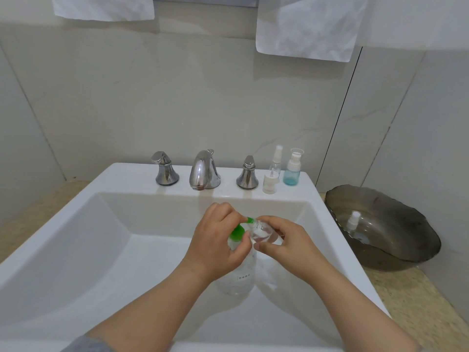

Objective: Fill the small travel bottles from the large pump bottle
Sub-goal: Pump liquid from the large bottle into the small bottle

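Pump bottle (239, 279) in sink (96, 252), left hand (215, 246) hiding neck, bowl (396, 224) beside

The left hand (215, 242) hides the shoulder of the pump bottle (236, 288); its label (244, 276) is unreadably small. The right hand (286, 246) covers much of the small bottle (261, 233), seemingly uncapped.

Pale tiled wall (177, 97) seen behind white sink (127, 174). Chrome faucet (204, 171) flanked by chrome handles (166, 168) on back rim. White towels (304, 29) hung above. Dark bowl (406, 224) set on beige speckled counter (411, 301), right side.
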`<action>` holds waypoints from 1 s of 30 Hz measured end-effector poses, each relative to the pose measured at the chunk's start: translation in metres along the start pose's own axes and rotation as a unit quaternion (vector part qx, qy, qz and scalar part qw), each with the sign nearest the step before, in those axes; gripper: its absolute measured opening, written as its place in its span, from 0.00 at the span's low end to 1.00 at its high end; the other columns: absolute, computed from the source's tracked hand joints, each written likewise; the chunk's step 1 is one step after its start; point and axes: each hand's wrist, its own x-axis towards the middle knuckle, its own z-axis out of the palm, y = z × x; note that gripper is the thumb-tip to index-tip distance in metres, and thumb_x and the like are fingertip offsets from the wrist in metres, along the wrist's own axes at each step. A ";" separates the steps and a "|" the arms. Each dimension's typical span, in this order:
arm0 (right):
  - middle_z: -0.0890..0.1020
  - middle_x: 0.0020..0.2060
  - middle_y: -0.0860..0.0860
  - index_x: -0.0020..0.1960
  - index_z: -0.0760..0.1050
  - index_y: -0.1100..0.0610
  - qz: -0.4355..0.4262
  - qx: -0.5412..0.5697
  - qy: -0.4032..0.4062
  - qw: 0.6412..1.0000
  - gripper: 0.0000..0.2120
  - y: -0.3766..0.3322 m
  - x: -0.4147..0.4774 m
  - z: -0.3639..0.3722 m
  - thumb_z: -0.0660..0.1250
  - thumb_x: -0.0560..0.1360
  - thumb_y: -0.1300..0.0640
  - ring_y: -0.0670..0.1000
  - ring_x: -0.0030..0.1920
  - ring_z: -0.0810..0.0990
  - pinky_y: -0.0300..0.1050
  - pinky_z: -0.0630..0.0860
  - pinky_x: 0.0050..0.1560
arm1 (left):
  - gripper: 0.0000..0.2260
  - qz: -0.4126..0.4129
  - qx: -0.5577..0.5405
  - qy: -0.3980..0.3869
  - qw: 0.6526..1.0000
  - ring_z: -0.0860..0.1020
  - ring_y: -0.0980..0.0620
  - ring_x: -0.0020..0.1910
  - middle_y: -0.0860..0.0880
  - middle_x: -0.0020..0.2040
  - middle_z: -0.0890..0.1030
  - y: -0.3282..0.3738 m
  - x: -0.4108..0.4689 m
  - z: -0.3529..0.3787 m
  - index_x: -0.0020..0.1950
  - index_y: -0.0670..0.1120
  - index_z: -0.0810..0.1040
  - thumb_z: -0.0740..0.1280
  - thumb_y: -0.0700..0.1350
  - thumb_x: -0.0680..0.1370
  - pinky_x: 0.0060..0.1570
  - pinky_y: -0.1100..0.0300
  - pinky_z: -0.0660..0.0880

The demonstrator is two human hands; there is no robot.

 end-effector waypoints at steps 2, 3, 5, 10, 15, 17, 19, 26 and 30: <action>0.81 0.52 0.41 0.58 0.77 0.41 -0.005 0.000 0.011 1.000 0.20 0.000 0.000 -0.001 0.73 0.67 0.50 0.45 0.52 0.79 0.49 0.76 0.57 | 0.11 0.007 -0.004 -0.003 1.000 0.72 0.51 0.44 0.49 0.42 0.77 0.001 0.000 -0.001 0.48 0.42 0.83 0.65 0.47 0.74 0.46 0.67 0.68; 0.81 0.52 0.41 0.57 0.77 0.41 -0.006 0.001 0.015 1.000 0.19 -0.001 0.000 -0.002 0.73 0.67 0.50 0.45 0.53 0.78 0.48 0.76 0.58 | 0.11 0.009 -0.006 -0.002 1.000 0.73 0.52 0.44 0.49 0.43 0.77 0.001 0.000 -0.001 0.48 0.42 0.83 0.65 0.47 0.74 0.47 0.67 0.68; 0.81 0.53 0.40 0.57 0.76 0.40 -0.006 -0.004 0.018 1.000 0.19 -0.001 0.001 -0.003 0.74 0.68 0.51 0.44 0.54 0.78 0.47 0.76 0.59 | 0.11 0.013 -0.010 0.002 1.000 0.73 0.52 0.45 0.49 0.43 0.78 0.000 0.002 -0.002 0.49 0.42 0.83 0.66 0.47 0.74 0.48 0.67 0.69; 0.80 0.54 0.41 0.62 0.76 0.43 -0.002 -0.012 0.015 1.000 0.22 -0.003 0.000 -0.002 0.74 0.69 0.51 0.44 0.53 0.77 0.46 0.75 0.59 | 0.11 0.004 -0.019 0.009 1.000 0.74 0.53 0.44 0.50 0.42 0.78 -0.001 0.003 -0.004 0.48 0.43 0.85 0.66 0.47 0.75 0.47 0.69 0.69; 0.80 0.54 0.41 0.62 0.76 0.43 0.000 -0.012 0.010 1.000 0.22 -0.002 0.000 -0.002 0.74 0.68 0.50 0.44 0.54 0.77 0.47 0.76 0.59 | 0.10 -0.009 -0.010 0.030 0.999 0.73 0.52 0.40 0.50 0.39 0.77 0.000 0.005 -0.001 0.44 0.43 0.84 0.66 0.47 0.74 0.44 0.69 0.67; 0.80 0.54 0.41 0.62 0.76 0.42 0.000 -0.010 0.006 1.000 0.23 -0.002 -0.001 0.000 0.72 0.66 0.47 0.44 0.54 0.78 0.48 0.76 0.59 | 0.10 -0.013 -0.001 0.036 0.999 0.74 0.51 0.39 0.49 0.38 0.76 0.001 0.006 0.001 0.42 0.42 0.83 0.66 0.48 0.74 0.43 0.68 0.66; 0.80 0.55 0.41 0.62 0.76 0.42 0.001 -0.008 0.005 1.000 0.25 -0.001 -0.001 0.001 0.71 0.65 0.44 0.44 0.54 0.78 0.49 0.76 0.59 | 0.11 -0.014 0.004 0.040 0.999 0.73 0.50 0.38 0.49 0.37 0.75 0.001 0.007 0.003 0.40 0.42 0.82 0.65 0.48 0.74 0.42 0.67 0.65; 0.81 0.53 0.41 0.58 0.77 0.41 0.007 -0.006 -0.004 1.000 0.22 -0.001 -0.002 0.001 0.72 0.64 0.46 0.45 0.53 0.79 0.50 0.77 0.57 | 0.10 -0.015 0.006 0.045 0.999 0.70 0.50 0.36 0.49 0.35 0.73 0.002 0.005 0.006 0.37 0.41 0.78 0.64 0.46 0.73 0.40 0.67 0.61; 0.81 0.52 0.40 0.57 0.77 0.41 0.005 -0.005 -0.003 1.000 0.24 -0.003 -0.001 0.001 0.69 0.61 0.41 0.45 0.52 0.79 0.49 0.77 0.57 | 0.10 -0.019 0.003 0.040 0.999 0.70 0.51 0.37 0.49 0.36 0.73 0.001 0.005 0.007 0.37 0.42 0.78 0.64 0.46 0.73 0.40 0.67 0.62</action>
